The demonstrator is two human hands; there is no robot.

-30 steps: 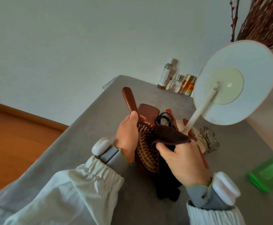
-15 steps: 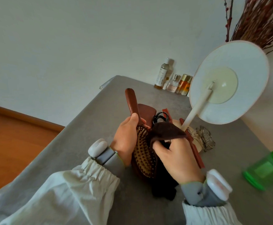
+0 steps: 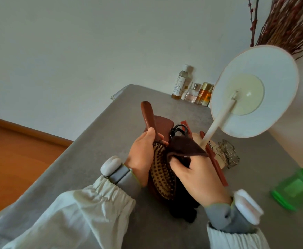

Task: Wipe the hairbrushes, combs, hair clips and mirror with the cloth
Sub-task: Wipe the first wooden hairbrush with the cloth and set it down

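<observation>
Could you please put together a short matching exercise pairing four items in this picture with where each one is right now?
Items:
1. wooden hairbrush
2. dark brown cloth
3. bottles
4. clear hair clip

Places:
A. against the wall at the table's far edge
B. lying on the table near the mirror stand
C. gripped by the left hand
D. held by the right hand

Pairs: 1-C, 2-D, 3-A, 4-B

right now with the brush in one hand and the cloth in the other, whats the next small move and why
Probably draw the dark cloth down along the bristle pad of the hairbrush. The left hand grips the brush near its handle with the bristles facing the right hand, which pinches the cloth against the pad's upper end. Most of the pad below it lies bare, so that stretch looks unwiped.
</observation>
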